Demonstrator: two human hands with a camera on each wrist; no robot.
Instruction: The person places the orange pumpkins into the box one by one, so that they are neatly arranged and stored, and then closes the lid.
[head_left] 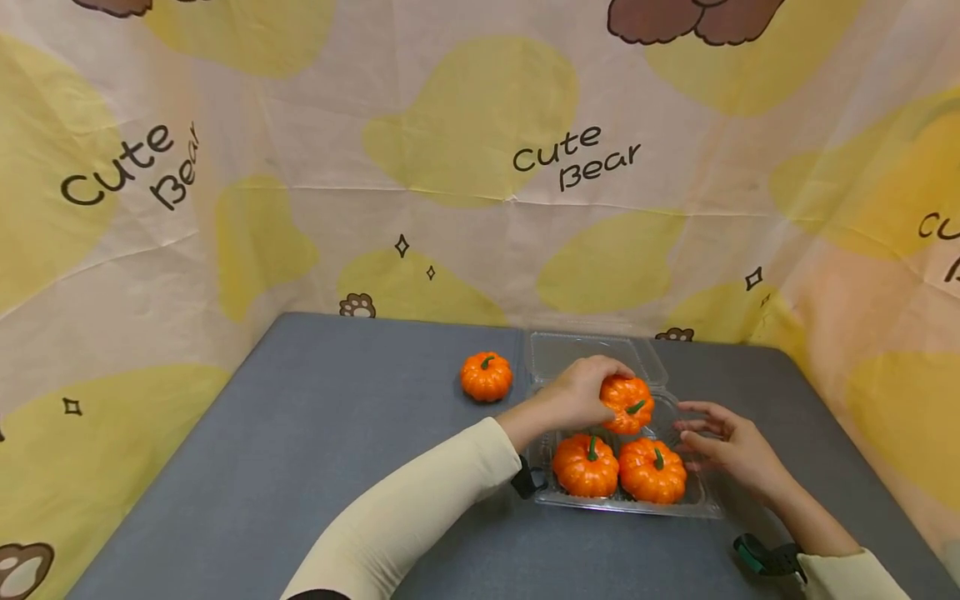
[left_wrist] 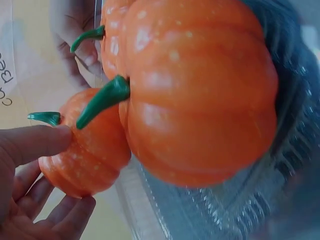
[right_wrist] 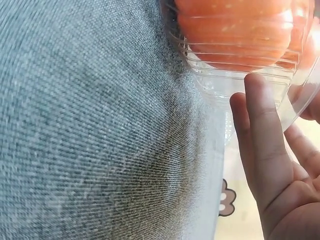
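- Head view: the left hand pinches an orange pumpkin between thumb and fingers, over the back part of a clear plastic container; whether that pumpkin touches the container's floor cannot be told.
- Two more pumpkins sit in the container's front half, the front left pumpkin and the front right pumpkin, side by side. The clear lid lies folded back behind.
- The right hand is at the container's right edge, thumb and fingers apart, gripping nothing. A fourth pumpkin rests on the grey table, left of the lid. A printed cloth hangs behind.
- Left wrist view: the thumb lies near the held pumpkin's green stem, the fingertips on its opposite side. A nearer pumpkin fills the middle, another partly hidden behind it, with the right hand beyond.
- Right wrist view: the right hand's fingers are extended at the container's ribbed wall, an orange pumpkin showing through it; whether the fingertips make contact is unclear.
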